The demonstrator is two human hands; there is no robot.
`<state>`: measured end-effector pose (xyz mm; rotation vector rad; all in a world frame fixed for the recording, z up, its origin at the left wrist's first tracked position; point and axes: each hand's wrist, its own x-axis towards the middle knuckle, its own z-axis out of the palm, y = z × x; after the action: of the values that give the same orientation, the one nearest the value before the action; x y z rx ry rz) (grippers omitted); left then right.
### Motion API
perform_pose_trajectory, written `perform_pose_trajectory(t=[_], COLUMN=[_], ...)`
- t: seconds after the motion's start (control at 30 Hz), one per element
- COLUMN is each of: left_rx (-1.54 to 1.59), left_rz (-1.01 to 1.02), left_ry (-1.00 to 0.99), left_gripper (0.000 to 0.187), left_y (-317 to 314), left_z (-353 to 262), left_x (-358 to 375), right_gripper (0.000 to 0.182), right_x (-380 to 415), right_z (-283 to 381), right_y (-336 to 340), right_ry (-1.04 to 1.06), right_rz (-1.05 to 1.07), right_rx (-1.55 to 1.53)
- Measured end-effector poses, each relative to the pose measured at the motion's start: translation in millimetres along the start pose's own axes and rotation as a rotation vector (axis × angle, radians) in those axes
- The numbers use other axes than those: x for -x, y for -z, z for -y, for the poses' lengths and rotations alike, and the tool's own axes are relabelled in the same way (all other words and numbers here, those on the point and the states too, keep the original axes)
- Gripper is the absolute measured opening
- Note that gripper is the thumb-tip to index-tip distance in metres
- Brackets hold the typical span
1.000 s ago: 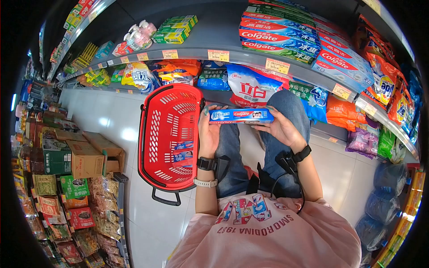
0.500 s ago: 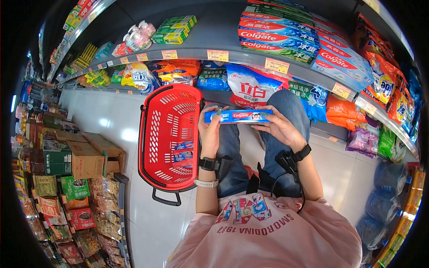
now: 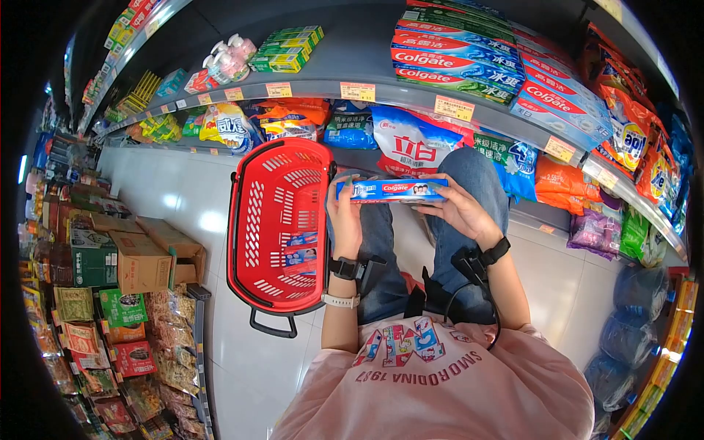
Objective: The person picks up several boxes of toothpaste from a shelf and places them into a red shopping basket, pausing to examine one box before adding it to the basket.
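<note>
A blue Colgate toothpaste box [image 3: 396, 189] is held level in front of my knees, its printed long side facing up. My left hand [image 3: 345, 216] grips the box's left end, and my right hand [image 3: 463, 209] has its fingers closed round the right end. To the left of my left hand stands a red shopping basket [image 3: 253, 275] on the floor. Inside it, near the right wall, lie blue-and-red boxes [image 3: 301, 257] that look like toothpaste. Part of the basket's right side is hidden behind my left forearm.
Stacked Colgate boxes [image 3: 451, 62] fill part of the shelf ahead, above a row of detergent bags [image 3: 411, 143]. Cardboard cartons [image 3: 143, 264] and a rack of packaged food [image 3: 125, 359] stand left. Large water bottles [image 3: 623, 330] are at the right.
The toothpaste box has turned slightly between my hands, and my left fingers have shifted, uncovering more of its left end. The basket has stayed in place.
</note>
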<state>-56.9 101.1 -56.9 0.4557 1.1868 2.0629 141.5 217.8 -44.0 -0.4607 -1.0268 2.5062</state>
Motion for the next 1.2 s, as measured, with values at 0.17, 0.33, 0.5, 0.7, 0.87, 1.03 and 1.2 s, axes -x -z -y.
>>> perform_pose_trajectory(t=[0.17,0.33,0.5,0.7,0.87,1.03,1.2], left_rx=[0.051,0.063,0.057,0.084,0.078,0.061,0.069], left_rz=[0.006,0.002,0.000,0.011,0.009,0.018,0.021], left_ry=[0.030,0.054,0.057,0.071,0.068,0.041,0.054], left_gripper=[0.034,0.041,0.041,0.039,0.040,0.040,0.036], left_y=[9.6,10.3,9.9,12.7,13.8,11.7,5.6], left_z=[7.7,7.7,7.3,9.7,10.4,8.4,2.7], left_x=[-5.6,-5.3,-5.3,-6.0,-5.6,-4.7,-2.8], right_gripper=[0.037,0.041,0.042,0.046,0.047,0.041,0.040], right_x=[-2.1,-2.2,-2.4,-2.2,-2.2,-2.3,-2.0], right_z=[-0.5,-1.9,-2.7,-2.6,-3.0,-2.4,-3.2], right_y=[1.8,3.6,4.7,3.3,4.1,4.6,5.3], right_ry=[-0.020,-0.023,-0.025,-0.022,-0.016,-0.025,-0.024], right_rz=[-0.032,-0.031,-0.031,-0.066,-0.056,-0.023,-0.034], right_rx=[-0.071,-0.099,-0.103,-0.078,-0.072,-0.109,-0.110])
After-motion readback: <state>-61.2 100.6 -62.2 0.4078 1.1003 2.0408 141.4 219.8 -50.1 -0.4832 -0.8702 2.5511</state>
